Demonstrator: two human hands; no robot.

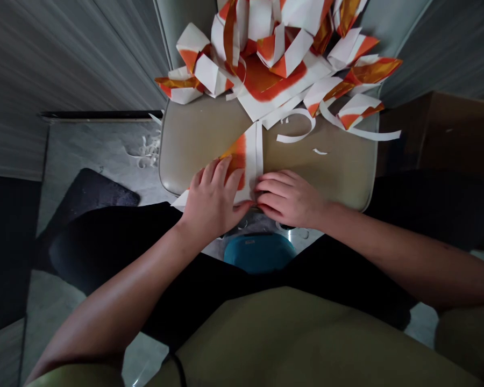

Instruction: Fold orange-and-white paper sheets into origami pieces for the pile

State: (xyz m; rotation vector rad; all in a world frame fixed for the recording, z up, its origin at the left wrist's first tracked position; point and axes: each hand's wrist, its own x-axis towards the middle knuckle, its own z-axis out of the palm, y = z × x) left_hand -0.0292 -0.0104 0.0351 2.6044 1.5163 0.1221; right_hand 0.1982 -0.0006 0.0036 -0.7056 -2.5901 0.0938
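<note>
A folded sheet of paper (251,156), white with an orange and gold patch, lies on the seat in front of me, with a narrow strip folded along its right edge. My left hand (214,196) rests flat over its left part, fingers spread and pressing down. At the lower right edge, the fingers of my right hand (288,198) are bent together on the folded strip. The tips of both hands nearly meet at the bottom corner. My right thumb is mostly hidden.
The chair seat (326,177) carries a pile of folded white and orange paper pieces (213,72) at its back. A curled paper strip (302,129) lies nearer. Paper scraps (147,153) litter the floor at left. A teal object (260,252) sits below, between my legs.
</note>
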